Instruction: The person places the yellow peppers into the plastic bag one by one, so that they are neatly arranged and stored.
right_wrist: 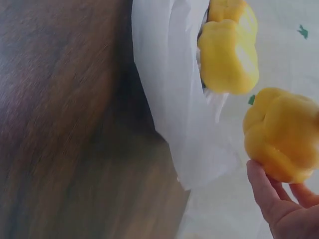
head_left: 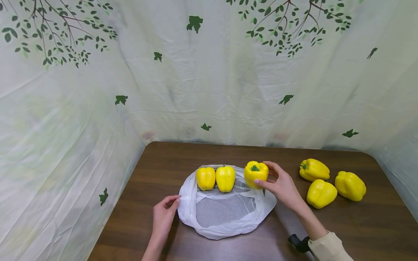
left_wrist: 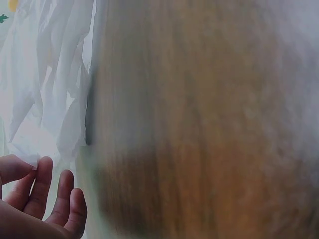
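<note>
A white plastic bag (head_left: 222, 232) lies on the table with its mouth spread wide. Two yellow bell peppers (head_left: 205, 178) sit side by side at the far part of its opening. My left hand (head_left: 164, 214) pinches the bag's left edge between thumb and fingertips, as the left wrist view also shows at the bag's rim (left_wrist: 55, 99). In my right hand (head_left: 283, 186) a third yellow bell pepper (head_left: 256, 174) is gripped over the bag's far right side, its green stem facing the head camera. The right wrist view shows thumb and fingers around this pepper (right_wrist: 284, 134).
Three more yellow bell peppers (head_left: 321, 194) lie grouped on the right of the brown wooden table (head_left: 137, 188). A pale curtain (head_left: 209, 79) with leaf prints hangs behind and along the sides. A black strap (head_left: 298, 243) is by the right wrist.
</note>
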{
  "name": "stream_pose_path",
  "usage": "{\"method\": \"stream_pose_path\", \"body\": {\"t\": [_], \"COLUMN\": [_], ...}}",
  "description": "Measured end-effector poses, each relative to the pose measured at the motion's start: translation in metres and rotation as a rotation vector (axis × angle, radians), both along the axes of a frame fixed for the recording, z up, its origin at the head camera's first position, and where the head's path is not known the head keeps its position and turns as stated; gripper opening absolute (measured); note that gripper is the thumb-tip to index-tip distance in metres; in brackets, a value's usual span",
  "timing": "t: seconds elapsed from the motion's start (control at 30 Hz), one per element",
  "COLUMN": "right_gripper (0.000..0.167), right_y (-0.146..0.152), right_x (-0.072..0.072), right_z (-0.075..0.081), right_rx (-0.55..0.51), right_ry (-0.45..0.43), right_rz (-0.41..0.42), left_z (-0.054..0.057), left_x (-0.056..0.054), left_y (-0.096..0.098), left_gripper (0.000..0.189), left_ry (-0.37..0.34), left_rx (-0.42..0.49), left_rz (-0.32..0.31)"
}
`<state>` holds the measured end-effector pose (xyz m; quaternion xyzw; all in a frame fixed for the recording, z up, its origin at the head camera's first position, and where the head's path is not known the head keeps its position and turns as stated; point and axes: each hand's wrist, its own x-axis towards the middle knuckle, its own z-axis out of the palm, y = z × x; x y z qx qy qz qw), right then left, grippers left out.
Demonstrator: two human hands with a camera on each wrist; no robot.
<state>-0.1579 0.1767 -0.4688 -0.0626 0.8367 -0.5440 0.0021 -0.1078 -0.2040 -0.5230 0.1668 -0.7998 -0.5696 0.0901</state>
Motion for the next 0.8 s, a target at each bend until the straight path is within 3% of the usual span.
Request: {"method": "stream_pose_path", "body": {"t": [0.23,0.8], "right_gripper": [0.078,0.076], "right_y": [-0.010,-0.030], "right_x": [-0.004,-0.015], "right_z": [-0.007,-0.022], "right_rx": [-0.016,0.076], "right_ry": [-0.039,-0.101], "right_rz": [0.005,0.024], "left_z": [0.002,-0.002], "left_x": [0.001,0.001], "left_y": [0.000,-0.002], "left_gripper": [0.014,0.013], "left_ry": [0.013,0.021], "left_rx": [0.000,0.005], "left_rz": [-0.008,-0.002]}}
